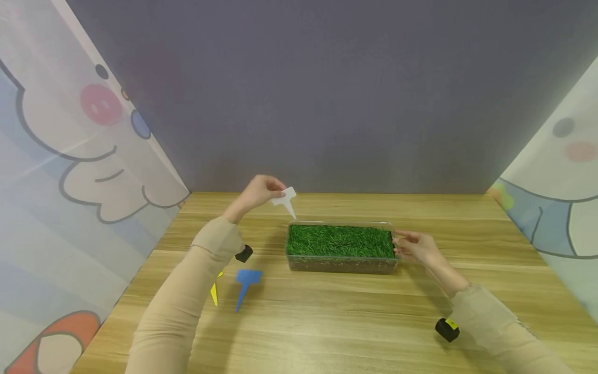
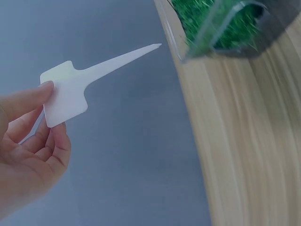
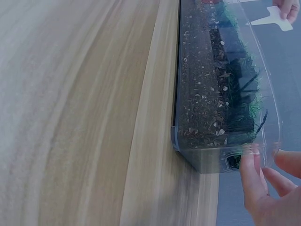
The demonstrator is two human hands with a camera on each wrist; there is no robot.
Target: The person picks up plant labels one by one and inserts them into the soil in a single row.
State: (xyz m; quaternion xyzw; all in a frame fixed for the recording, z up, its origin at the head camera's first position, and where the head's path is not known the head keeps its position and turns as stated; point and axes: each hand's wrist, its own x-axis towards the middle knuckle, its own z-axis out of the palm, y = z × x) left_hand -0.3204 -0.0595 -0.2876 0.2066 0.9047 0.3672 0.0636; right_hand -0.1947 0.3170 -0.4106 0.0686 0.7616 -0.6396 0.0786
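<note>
My left hand (image 1: 261, 191) pinches a white T-shaped plant label (image 1: 286, 199) by its broad head, thumb on one face and fingers behind. Its pointed stem slants down toward the left back corner of a clear plastic planter box (image 1: 343, 266). Green grass (image 1: 341, 240) fills the top of the box, with dark, speckled soil (image 3: 202, 80) beneath it. At the right end of the box, my right hand (image 1: 420, 248) holds the end wall near the rim, fingertips (image 3: 249, 157) against the plastic by a small opening.
On the wooden table (image 1: 317, 322), a blue plant label (image 1: 247, 278) lies left of the box. Beside it is a yellow label (image 1: 214, 293), partly hidden by the left sleeve. A grey wall (image 1: 327, 104) rises behind the table; cartoon-printed sheets (image 1: 56, 208) flank it.
</note>
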